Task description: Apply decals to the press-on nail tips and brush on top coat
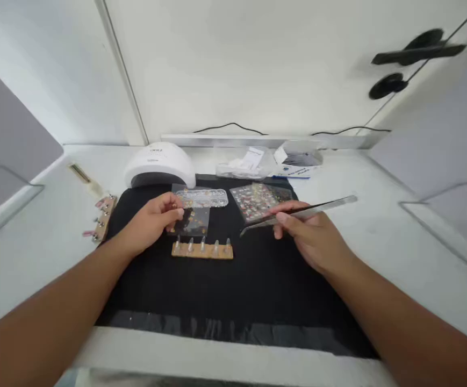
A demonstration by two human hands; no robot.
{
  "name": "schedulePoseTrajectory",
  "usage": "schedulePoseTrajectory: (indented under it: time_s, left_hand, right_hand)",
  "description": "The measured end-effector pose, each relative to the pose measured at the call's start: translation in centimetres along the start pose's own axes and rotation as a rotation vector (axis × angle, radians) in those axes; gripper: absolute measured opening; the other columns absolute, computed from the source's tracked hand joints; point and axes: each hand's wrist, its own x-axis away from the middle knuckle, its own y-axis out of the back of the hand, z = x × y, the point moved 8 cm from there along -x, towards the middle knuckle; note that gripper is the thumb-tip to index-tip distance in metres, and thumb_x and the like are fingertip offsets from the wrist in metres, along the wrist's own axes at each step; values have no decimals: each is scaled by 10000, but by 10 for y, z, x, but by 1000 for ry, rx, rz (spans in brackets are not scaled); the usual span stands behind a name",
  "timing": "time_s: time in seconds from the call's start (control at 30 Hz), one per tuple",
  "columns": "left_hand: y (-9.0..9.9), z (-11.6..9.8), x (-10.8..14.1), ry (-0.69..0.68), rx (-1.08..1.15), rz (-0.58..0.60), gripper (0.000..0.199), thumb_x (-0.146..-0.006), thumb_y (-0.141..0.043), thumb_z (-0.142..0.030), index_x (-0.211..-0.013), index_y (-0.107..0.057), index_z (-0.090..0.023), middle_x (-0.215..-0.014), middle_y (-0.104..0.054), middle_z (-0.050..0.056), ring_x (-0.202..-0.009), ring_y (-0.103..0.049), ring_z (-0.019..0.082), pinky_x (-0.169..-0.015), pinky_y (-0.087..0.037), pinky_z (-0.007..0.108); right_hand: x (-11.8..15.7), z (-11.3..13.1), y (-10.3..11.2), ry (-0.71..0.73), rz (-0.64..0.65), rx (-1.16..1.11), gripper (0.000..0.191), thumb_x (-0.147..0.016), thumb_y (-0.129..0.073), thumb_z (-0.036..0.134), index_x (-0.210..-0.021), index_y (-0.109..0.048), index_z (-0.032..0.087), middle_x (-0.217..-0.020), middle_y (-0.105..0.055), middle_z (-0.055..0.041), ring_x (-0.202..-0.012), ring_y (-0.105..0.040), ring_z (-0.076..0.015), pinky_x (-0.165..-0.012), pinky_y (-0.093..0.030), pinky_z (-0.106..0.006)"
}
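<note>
My right hand [314, 236] is closed around long metal tweezers [322, 207], whose bent tip points left above the black mat. Beyond it lies a sheet of colourful small decorations [253, 199]. The fingers of my left hand [152, 220] are pinched together at the left edge of a clear sheet with orange motifs [195, 221]; what they grip cannot be made out. A clear compartment case [207, 198] of tiny pieces rests across that sheet. Just nearer stands a wooden-looking strip [203, 251] bearing several upright clear nail tips [203, 242].
A white nail lamp [160, 161] stands at the back left of the black mat [233, 290]. Left of the mat are a second nail-tip stand [105, 217] and a brush-like item [84, 177]. A plastic bag [243, 164] and an opened box [297, 161] sit along the back.
</note>
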Motion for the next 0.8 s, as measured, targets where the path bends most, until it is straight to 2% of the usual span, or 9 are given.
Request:
schedulePoseTrajectory:
  time_s: [0.3, 0.8]
  left_hand:
    - [-1, 0, -3, -1, 25, -5, 228, -724, -736, -330, -783, -573, -182, -595, -554, -74, -503, -420, 77, -517, -346, 205]
    - [0, 2, -4, 6, 61, -11, 227, -696, -768, -309, -757, -593, -178, -578, -520, -78, -507, -418, 78, -515, -353, 205]
  right_hand:
    - [3, 2, -1, 16, 21, 43, 346, -754, -826, 573, -834, -754, 245, -480, -617, 32, -536, -573, -181, -638, -449, -350]
    - [1, -1, 0, 12, 31, 31, 338, -764, -830, 536, -874, -752, 226, -496, -626, 31, -544, -566, -169, -620, -435, -321]
